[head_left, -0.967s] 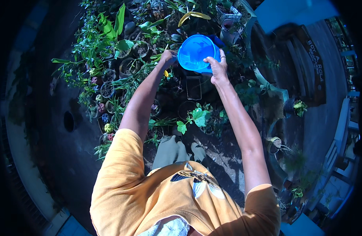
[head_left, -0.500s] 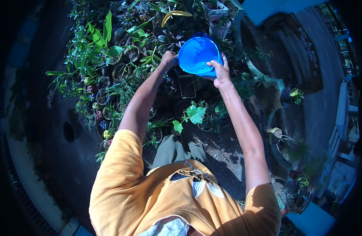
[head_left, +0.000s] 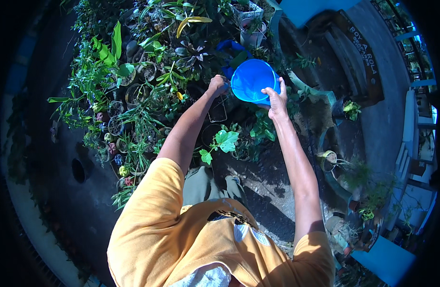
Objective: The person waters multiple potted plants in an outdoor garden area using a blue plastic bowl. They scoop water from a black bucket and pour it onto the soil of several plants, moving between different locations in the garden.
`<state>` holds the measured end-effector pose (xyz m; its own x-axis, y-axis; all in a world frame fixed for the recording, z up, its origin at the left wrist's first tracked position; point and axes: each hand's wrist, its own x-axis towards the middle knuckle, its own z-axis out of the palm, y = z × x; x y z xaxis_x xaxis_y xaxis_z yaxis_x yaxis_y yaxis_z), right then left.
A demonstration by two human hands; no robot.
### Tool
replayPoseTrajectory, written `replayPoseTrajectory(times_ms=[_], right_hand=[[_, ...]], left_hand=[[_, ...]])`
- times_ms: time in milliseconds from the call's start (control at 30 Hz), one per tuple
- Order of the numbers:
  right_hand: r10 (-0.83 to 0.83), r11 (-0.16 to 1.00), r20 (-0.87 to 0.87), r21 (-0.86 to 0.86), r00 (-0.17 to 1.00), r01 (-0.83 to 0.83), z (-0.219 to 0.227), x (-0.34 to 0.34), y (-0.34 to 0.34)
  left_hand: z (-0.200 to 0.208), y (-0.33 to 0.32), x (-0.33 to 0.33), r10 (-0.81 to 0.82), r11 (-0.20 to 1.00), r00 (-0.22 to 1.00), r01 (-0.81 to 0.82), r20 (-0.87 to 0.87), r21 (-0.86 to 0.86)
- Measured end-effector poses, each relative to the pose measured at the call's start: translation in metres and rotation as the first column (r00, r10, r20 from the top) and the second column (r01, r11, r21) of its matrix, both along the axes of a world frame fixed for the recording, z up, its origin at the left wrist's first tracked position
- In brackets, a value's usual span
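At 9 o'clock a crowd of small potted plants (head_left: 115, 125) spreads over dark ground, with long green leaves (head_left: 115, 40) rising at 10 o'clock. Moving right, the left hand (head_left: 217, 85) is curled into a fist at the left edge of a blue bucket (head_left: 252, 80), gripping its rim. The bucket sits at 12 o'clock, held up over the plants, its open mouth tilted toward the camera. The right hand (head_left: 277, 101) clasps the bucket's rim at its 4 o'clock side, thumb over the edge. Below the 2 arms, a broad-leaved plant (head_left: 225, 140) grows near the centre. At 3 o'clock stands 1 small green plant in a dark pot (head_left: 350, 109) on bare pavement.
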<state>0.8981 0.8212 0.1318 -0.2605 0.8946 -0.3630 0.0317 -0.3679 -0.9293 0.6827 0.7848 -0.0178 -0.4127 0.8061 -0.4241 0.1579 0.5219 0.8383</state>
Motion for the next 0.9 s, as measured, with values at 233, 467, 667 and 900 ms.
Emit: replayPoseTrajectory(times_ms=[233, 467, 667, 900], right_hand=[[-0.016, 0.998, -0.014, -0.063, 1.0, 0.015, 0.004, 0.018, -0.008], [-0.006, 0.982, -0.038, -0.187, 0.999, -0.001, 0.001, 0.007, -0.025], [0.323, 0.93, 0.064, -0.205, 0.944, -0.304, -0.004, -0.019, -0.036], [0.358, 0.192, 0.75, 0.524, 0.557, -0.83, 0.041, -0.086, -0.053]], left_hand=[[0.005, 0.001, 0.025, 0.066, 0.998, 0.987, -0.068, 0.148, 0.004], [0.04, -0.019, 0.028, 0.125, 0.985, 0.929, -0.157, 0.349, 0.065], [0.066, -0.053, -0.031, -0.057, 0.998, 0.997, 0.058, -0.052, 0.038], [0.126, -0.107, -0.125, -0.142, 0.987, 0.968, 0.122, -0.205, -0.107]])
